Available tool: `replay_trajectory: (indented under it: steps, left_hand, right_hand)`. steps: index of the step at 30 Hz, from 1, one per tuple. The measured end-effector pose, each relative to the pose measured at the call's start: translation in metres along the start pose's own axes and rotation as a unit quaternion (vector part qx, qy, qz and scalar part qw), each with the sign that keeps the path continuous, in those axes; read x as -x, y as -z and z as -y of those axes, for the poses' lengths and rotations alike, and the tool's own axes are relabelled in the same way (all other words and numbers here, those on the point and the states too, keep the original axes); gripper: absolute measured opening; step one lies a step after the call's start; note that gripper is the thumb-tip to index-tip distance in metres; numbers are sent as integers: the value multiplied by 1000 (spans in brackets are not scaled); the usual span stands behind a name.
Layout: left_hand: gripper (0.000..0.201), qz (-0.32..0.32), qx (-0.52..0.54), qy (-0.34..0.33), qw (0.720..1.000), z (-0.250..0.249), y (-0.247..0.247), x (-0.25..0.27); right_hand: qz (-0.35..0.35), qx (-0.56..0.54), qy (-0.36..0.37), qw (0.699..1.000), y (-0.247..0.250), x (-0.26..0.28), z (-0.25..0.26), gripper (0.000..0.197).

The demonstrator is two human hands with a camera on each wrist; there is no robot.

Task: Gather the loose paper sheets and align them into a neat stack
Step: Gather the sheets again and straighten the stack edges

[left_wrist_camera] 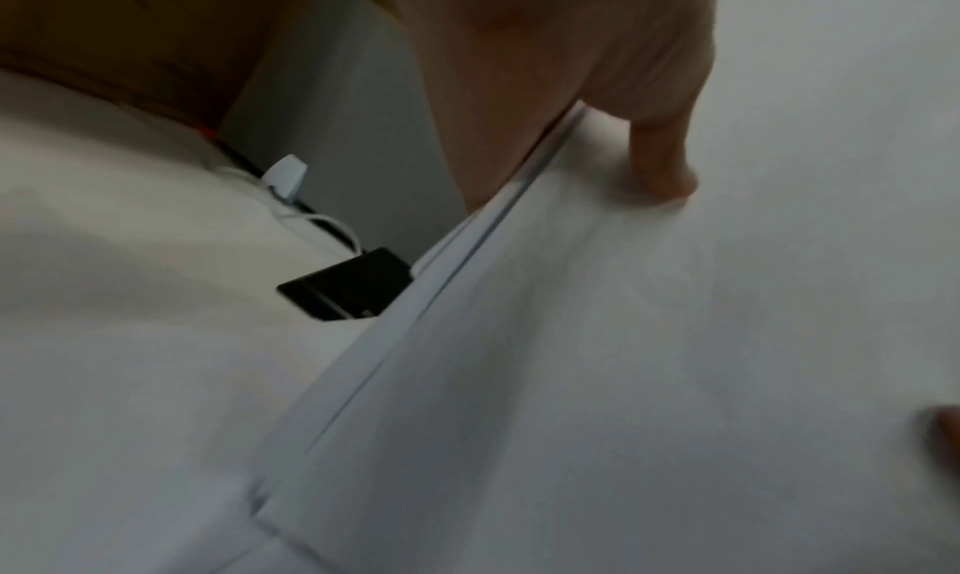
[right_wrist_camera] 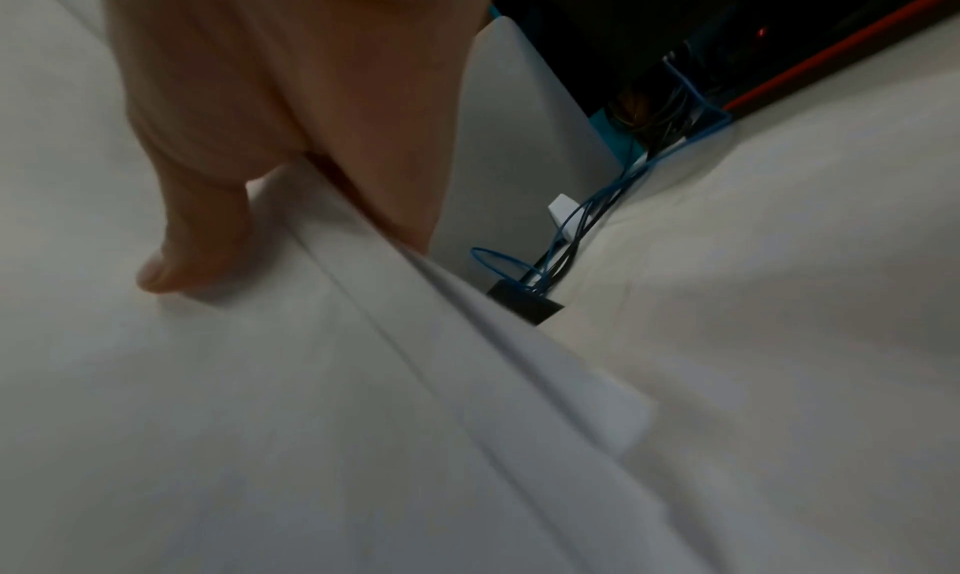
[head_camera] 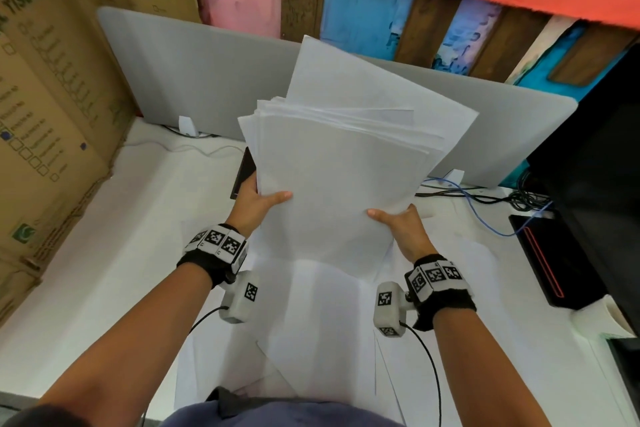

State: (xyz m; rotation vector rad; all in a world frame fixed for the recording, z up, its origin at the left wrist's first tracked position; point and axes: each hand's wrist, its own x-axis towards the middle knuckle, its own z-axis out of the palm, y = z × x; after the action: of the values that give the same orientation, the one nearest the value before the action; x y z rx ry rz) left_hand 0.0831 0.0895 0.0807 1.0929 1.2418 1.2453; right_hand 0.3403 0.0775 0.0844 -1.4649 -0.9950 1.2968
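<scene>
White sheets [head_camera: 332, 184] are held upright above the desk [head_camera: 104, 270], gathered but not squared: top edges fan out and one sheet stands skewed behind. Left hand [head_camera: 258, 203] and right hand [head_camera: 401, 224] each pinch a side edge, thumb on the front face, fingers hidden behind. More sheets [head_camera: 311, 322] lie on the desk below. Step in hand: aligning. Next move, in my judgement, calls for a loosened pinch and tapping the lower edge on the desk.
</scene>
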Motion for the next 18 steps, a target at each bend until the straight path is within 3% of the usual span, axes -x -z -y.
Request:
replay_trajectory:
  steps: [7, 14, 18]
  left_hand:
    - [53, -38, -45, -85, 995, -7, -1, 2]
    - [56, 33, -13, -88, 996, -27, 2, -7]
    - [66, 58, -27, -91, 994, -27, -4, -7]
  right_hand:
    - [-29, 31, 70, 997, -3, 6, 6, 31]
    - [19, -7, 72, 997, 6, 7, 34, 25]
    - [-15, -25, 83, 996, 1, 5, 39, 25]
